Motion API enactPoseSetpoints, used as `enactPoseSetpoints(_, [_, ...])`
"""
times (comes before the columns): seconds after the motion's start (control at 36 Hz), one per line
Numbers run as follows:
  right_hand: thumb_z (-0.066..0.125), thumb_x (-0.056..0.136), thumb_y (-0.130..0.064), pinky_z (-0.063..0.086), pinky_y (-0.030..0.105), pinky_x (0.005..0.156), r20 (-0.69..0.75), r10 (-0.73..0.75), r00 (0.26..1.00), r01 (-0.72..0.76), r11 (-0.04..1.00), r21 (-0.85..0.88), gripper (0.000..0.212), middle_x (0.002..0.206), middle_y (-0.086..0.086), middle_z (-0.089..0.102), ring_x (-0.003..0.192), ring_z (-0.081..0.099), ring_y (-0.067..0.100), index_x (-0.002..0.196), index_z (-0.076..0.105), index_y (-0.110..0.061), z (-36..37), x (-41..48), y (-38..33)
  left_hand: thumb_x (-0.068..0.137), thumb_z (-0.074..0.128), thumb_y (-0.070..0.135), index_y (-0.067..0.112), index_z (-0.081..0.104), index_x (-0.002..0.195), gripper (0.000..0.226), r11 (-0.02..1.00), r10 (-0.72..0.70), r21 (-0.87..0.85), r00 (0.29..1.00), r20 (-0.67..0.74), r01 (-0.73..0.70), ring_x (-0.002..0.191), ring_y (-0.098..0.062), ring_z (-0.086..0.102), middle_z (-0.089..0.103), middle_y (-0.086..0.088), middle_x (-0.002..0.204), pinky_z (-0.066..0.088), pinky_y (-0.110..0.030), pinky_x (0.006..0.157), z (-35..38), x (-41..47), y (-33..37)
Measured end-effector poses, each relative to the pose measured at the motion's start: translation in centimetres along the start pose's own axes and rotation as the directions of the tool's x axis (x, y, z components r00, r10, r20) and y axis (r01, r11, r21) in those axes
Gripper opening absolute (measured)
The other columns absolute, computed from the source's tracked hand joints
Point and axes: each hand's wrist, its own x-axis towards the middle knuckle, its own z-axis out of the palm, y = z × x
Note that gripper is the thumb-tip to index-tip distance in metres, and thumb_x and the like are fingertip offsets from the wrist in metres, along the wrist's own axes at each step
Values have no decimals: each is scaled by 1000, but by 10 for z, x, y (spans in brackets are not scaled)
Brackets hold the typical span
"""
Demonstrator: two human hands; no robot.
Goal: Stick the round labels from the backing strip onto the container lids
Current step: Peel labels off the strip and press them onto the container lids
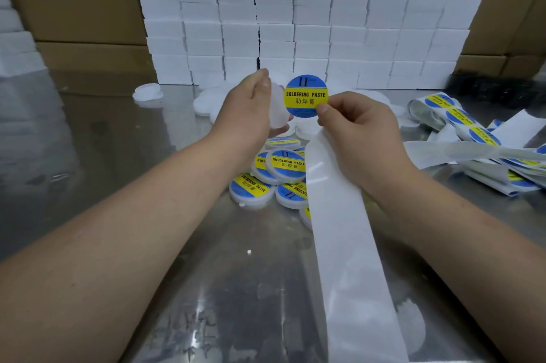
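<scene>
Blue-and-yellow label [306, 96], just one, pinched by the right hand [360, 132] along with one white backing strip [345, 244]. Left hand [245, 108] grips one bare lid [279, 114] beside the label; at least five labelled lids [285, 164] below it.

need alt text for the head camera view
A person's right hand pinches a round blue and yellow soldering paste label beside a plain white lid held in the left hand, above a shiny metal table. Labelled lids lie piled below the hands, an empty backing strip trails toward the viewer, and white blocks are stacked behind.
</scene>
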Motion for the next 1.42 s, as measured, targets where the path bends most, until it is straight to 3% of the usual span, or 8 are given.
enactPoseSetpoints(0.08, [57,88,-20,37,7,57,14,-5,1000,5,1000,5,28,64,-14,58,60,49,-5,65,58,-35,0,-1,-2,102,31,25,28,53,111,24,998,-33,-49,999,14,34,63,-18,69,57,2,102,55,-25,54,0,0,0])
enactPoseSetpoints(0.19, [57,89,-19,36,5,57,49,-9,999,8,1000,22,29,63,-14,59,59,50,-5,65,58,-35,0,-1,-3,101,33,26,33,59,94,27,986,-81,-140,996,43,87,74,-24,70,61,-4,105,54,-26,56,-1,2,3])
enactPoseSetpoints(0.39, [59,88,-18,39,7,58,83,0,997,-4,999,52,28,59,-15,60,58,51,-5,66,61,-34,3,-2,-2,99,37,19,20,59,97,22,916,-164,-330,964,209,227,66,-21,67,69,-5,74,57,-32,64,1,-2,5])
enactPoseSetpoints(0.58, [59,88,-20,41,8,58,101,19,995,-24,998,56,28,57,-20,61,59,53,-6,65,61,-34,4,-2,0,92,43,16,13,57,96,15,863,-200,-402,938,283,305,86,-30,60,59,-17,98,52,-41,82,3,-6,10])
enactPoseSetpoints(0.72, [59,88,-20,47,20,69,92,41,995,-46,997,57,25,68,-10,65,68,57,4,67,64,-31,5,-3,-1,94,42,14,13,59,96,16,856,-163,-426,936,312,291,91,-31,62,58,-23,108,55,-42,81,4,-6,8])
enactPoseSetpoints(0.83, [58,89,-20,47,21,70,82,59,995,-64,996,61,24,71,-10,67,70,59,5,68,64,-31,5,-2,-1,94,42,7,16,59,98,19,887,-123,-388,937,326,251,93,-30,62,55,-28,121,57,-38,75,5,-8,6])
enactPoseSetpoints(1.06, [59,88,-22,42,8,57,84,60,995,-63,998,30,27,54,-22,61,57,54,-8,64,63,-33,4,-1,2,94,45,5,19,57,101,20,922,-95,-331,945,312,201,92,-29,62,58,-24,118,58,-35,72,5,-8,5])
enactPoseSetpoints(1.42, [59,88,-24,41,6,52,80,80,994,-81,997,12,27,52,-25,60,54,53,-8,62,62,-32,4,0,3,94,46,4,21,58,100,22,929,-91,-316,948,305,191,91,-29,63,59,-23,117,57,-38,75,5,-11,6])
